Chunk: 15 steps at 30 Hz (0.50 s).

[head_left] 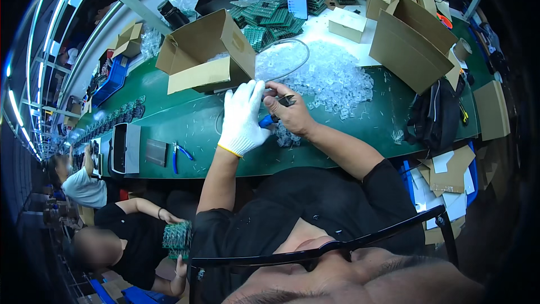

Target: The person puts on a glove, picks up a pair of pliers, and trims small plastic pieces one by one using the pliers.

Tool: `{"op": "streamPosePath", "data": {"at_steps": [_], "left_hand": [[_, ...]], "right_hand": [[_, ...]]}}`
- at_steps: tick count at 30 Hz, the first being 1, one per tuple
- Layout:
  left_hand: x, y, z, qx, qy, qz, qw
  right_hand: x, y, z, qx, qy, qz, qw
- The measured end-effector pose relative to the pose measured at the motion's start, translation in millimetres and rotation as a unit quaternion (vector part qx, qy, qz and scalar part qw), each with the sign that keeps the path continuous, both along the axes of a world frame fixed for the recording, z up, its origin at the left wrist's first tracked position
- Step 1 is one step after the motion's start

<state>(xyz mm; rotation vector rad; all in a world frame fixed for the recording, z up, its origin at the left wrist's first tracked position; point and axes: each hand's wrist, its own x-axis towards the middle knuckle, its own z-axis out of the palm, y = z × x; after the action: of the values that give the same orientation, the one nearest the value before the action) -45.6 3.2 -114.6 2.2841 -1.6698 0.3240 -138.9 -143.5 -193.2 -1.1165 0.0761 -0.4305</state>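
My left hand (243, 115), in a white knit glove with a yellow cuff edge, is raised over the green table with its fingers close together. Whatever its fingertips hold is hidden. Right beside it, my bare right hand (292, 114) is closed around a blue and black handled tool (269, 120); its working end cannot be made out. The fingertips of both hands meet or nearly meet. Just beyond them spreads a heap of small clear plastic pieces (337, 81), and a thin grey cable (307, 50) loops over it. A smaller pile of clear pieces (287, 137) lies below my right hand.
An open cardboard box (197, 50) stands beyond my left hand, another (413, 42) at right. Green circuit boards (267, 14) are stacked behind, with a phone (296, 0) on them. Blue-handled pliers (175, 160) lie at left. A co-worker (135, 236) holds circuit boards at lower left.
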Motion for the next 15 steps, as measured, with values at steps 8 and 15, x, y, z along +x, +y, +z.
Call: {"op": "streamPosePath", "data": {"at_steps": [8,15], "left_hand": [[45,24,-39,-0.176,0.402,-0.019,0.898],[92,35,-64,-0.031,0.854,-0.237,0.461]], "right_hand": [[-19,-46,33,-0.072,0.008,0.043,0.996],[-65,-75,0,-0.356,0.212,-0.2,0.888]]}}
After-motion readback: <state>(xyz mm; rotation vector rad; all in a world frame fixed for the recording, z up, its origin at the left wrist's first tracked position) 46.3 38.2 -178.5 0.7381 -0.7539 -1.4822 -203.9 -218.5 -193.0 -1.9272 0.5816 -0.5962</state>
